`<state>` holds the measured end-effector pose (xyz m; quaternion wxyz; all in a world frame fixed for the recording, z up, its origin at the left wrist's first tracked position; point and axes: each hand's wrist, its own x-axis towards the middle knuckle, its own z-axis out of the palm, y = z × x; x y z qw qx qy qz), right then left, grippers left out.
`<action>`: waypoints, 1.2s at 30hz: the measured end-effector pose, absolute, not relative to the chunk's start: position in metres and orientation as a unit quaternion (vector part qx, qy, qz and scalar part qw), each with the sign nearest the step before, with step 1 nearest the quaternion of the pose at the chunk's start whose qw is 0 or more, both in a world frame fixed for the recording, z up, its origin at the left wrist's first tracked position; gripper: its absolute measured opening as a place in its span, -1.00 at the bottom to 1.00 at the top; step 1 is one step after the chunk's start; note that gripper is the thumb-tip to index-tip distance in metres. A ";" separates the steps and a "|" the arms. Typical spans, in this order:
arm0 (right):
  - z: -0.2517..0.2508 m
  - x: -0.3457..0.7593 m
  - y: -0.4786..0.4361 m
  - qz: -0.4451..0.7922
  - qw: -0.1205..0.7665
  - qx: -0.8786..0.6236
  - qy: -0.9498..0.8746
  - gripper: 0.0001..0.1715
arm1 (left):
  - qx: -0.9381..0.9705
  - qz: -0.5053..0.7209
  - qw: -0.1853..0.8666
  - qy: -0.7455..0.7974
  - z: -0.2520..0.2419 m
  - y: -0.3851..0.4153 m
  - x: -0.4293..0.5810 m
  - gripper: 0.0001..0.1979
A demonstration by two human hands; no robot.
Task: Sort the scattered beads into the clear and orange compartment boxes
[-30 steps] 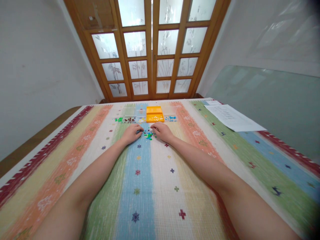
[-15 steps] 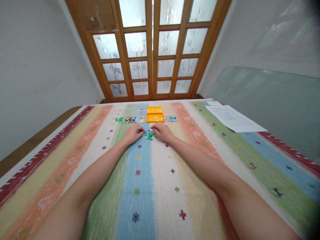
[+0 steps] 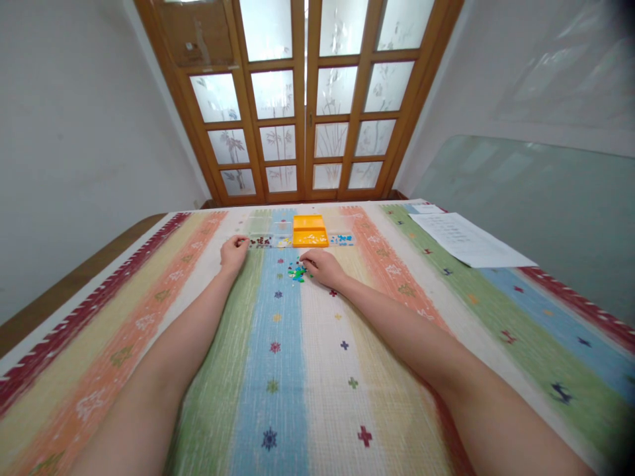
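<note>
My left hand (image 3: 234,253) is at the left end of the row of clear boxes, its fingers pinched together. It covers the spot where green pieces lay; anything in the pinch is too small to make out. My right hand (image 3: 321,264) rests at the right edge of a loose pile of tiny green, blue and dark pieces (image 3: 298,273), thumb and fingers closed. What they hold, if anything, is hidden. Behind the pile stand a clear box with dark red pieces (image 3: 260,242), some yellow pieces (image 3: 283,243), an orange box (image 3: 310,223) with pale pieces, and blue pieces (image 3: 342,239).
A striped cloth (image 3: 268,396) covers the table. Printed paper sheets (image 3: 469,239) lie at the right side. Wooden doors with glass panes (image 3: 280,92) stand beyond the far edge, and a pale glass panel (image 3: 536,192) leans at the right.
My left hand has moved left and away from the pile to the left end of the clear boxes, covering the green pieces. My right hand has stayed by the pile.
</note>
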<state>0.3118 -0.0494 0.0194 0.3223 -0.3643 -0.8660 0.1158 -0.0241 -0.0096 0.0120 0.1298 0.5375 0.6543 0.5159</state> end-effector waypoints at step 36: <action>0.019 0.314 -0.048 0.099 0.325 -0.372 -0.864 -0.76 | 0.874 0.244 0.115 0.404 0.036 -0.054 0.044 -0.79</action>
